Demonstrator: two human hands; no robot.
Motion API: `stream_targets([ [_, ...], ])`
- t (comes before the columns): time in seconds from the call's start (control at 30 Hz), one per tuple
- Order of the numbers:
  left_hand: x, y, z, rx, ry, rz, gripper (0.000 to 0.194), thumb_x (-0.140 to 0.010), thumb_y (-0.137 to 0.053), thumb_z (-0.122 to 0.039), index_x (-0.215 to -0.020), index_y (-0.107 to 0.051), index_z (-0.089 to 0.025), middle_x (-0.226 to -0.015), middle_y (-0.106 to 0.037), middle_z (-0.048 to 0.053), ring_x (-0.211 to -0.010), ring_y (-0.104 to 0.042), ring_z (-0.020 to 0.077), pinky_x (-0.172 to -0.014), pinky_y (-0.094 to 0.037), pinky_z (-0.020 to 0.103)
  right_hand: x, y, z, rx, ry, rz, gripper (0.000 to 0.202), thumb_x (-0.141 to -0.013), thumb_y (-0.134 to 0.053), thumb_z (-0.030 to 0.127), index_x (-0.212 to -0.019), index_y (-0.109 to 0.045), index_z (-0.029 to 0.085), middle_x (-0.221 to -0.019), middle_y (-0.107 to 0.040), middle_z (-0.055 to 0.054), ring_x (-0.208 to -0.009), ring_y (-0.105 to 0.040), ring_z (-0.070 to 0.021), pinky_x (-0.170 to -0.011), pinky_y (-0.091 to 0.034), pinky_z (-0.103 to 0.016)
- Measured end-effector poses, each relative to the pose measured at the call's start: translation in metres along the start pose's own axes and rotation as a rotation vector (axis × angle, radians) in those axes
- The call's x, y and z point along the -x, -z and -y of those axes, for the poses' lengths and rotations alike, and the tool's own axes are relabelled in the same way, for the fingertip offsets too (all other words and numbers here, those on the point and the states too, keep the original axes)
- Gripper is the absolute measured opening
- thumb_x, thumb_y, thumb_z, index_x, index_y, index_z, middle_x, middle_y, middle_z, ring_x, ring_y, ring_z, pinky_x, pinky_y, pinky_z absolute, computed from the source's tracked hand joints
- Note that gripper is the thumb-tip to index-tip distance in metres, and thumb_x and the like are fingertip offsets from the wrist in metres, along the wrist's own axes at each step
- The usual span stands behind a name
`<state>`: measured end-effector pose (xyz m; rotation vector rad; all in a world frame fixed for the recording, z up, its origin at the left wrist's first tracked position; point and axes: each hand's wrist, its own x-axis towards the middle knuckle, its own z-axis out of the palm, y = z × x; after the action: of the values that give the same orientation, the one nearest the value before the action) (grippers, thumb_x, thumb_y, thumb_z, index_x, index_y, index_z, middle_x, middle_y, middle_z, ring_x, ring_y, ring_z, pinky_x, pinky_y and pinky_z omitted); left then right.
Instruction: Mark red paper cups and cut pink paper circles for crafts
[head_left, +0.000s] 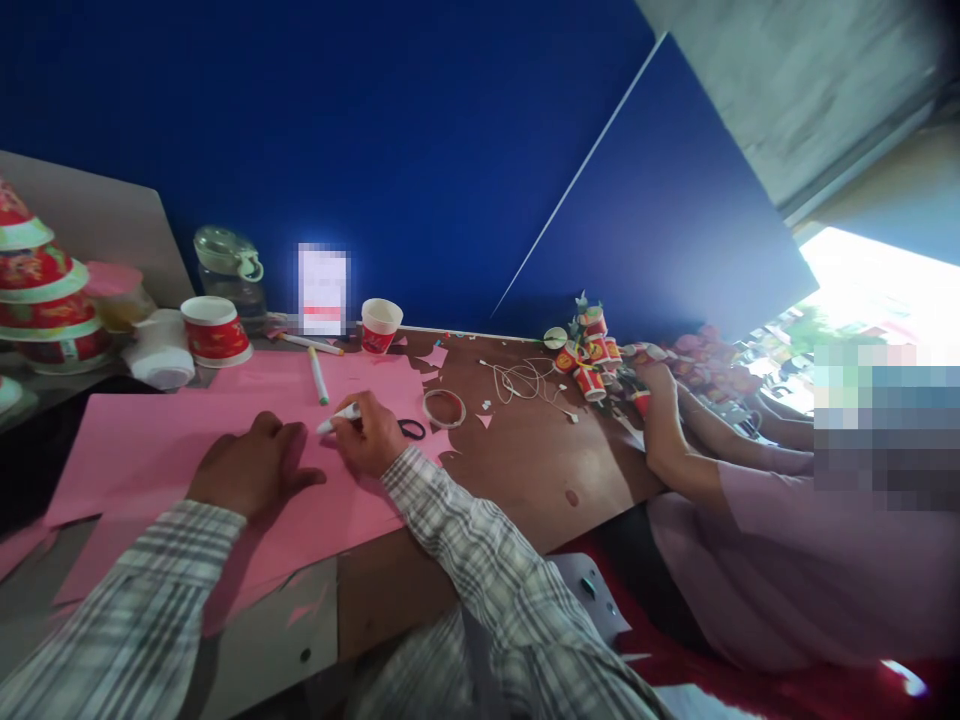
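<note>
Large pink paper sheets (150, 440) lie on the table. My left hand (255, 465) rests on the paper, thumb apart from its fingers, holding nothing. To its right, my right hand (367, 435) is closed around a white marker (341, 418), whose tip points left, at the paper. Just above lies a marker with a green end (319, 377), and an orange-ended marker (321, 344) lies farther back. Black scissor handles (411, 430) show beside my right hand, their blades not visible. A roll of tape (444, 409) sits right of them.
Red paper bowls (52, 305) are stacked at the left, near a red-and-white bowl (216, 332) and a glass jar (229, 270). A paper cup (381, 325) stands by the blue partition. White cable (521, 380) and small red cups (589, 380) lie rightward, beside another person's arms (675, 430).
</note>
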<state>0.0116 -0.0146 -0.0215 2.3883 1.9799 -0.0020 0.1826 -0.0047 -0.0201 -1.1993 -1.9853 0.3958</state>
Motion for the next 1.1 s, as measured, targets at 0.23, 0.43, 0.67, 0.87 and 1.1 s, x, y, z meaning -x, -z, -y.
stream_targets([
  [0.23, -0.002, 0.002, 0.0, -0.065, -0.046, 0.029, 0.064, -0.05, -0.04, -0.071, -0.092, -0.051, -0.023, -0.09, -0.044, 0.008, -0.072, -0.05, 0.0236, -0.058, -0.037, 0.038, -0.005, -0.009, -0.009, 0.206, -0.029, 0.016, 0.022, -0.084, -0.047, 0.032, -0.098, -0.046, 0.015, -0.085, -0.059, -0.006, -0.068, -0.057, -0.0162, -0.061, -0.039, -0.025],
  [0.43, -0.001, 0.002, -0.001, -0.028, -0.024, 0.037, 0.06, -0.053, -0.041, -0.067, -0.093, -0.051, -0.024, -0.092, -0.043, 0.007, -0.069, -0.049, 0.0204, -0.061, -0.035, 0.038, -0.002, -0.004, -0.007, 0.056, -0.001, 0.01, 0.02, -0.086, -0.042, 0.031, -0.099, -0.045, 0.016, -0.078, -0.058, -0.003, -0.063, -0.054, -0.0131, -0.061, -0.039, -0.023],
  [0.67, -0.001, 0.003, -0.001, -0.043, -0.037, 0.038, 0.063, -0.051, -0.037, -0.072, -0.089, -0.05, -0.024, -0.091, -0.043, 0.007, -0.067, -0.048, 0.0207, -0.057, -0.034, 0.037, -0.003, -0.005, -0.01, 0.061, -0.026, -0.003, 0.019, -0.085, -0.043, 0.029, -0.096, -0.045, 0.015, -0.081, -0.058, -0.005, -0.067, -0.055, -0.014, -0.061, -0.04, -0.023],
  [0.87, 0.0, 0.004, -0.002, -0.077, -0.051, 0.028, 0.064, -0.05, -0.038, -0.072, -0.089, -0.05, -0.023, -0.088, -0.043, 0.007, -0.071, -0.048, 0.0229, -0.056, -0.033, 0.037, -0.004, -0.001, -0.007, 0.11, -0.052, -0.008, 0.018, -0.082, -0.046, 0.029, -0.093, -0.046, 0.015, -0.08, -0.058, -0.006, -0.066, -0.055, -0.015, -0.062, -0.039, -0.024],
  [1.1, 0.0, 0.001, -0.001, -0.052, -0.042, 0.018, 0.063, -0.053, -0.039, -0.07, -0.095, -0.05, -0.024, -0.095, -0.044, 0.008, -0.068, -0.049, 0.0204, -0.059, -0.034, 0.037, -0.001, -0.001, -0.003, 0.13, -0.026, 0.077, 0.02, -0.083, -0.046, 0.032, -0.095, -0.046, 0.016, -0.077, -0.057, -0.004, -0.064, -0.055, -0.0155, -0.058, -0.038, -0.024],
])
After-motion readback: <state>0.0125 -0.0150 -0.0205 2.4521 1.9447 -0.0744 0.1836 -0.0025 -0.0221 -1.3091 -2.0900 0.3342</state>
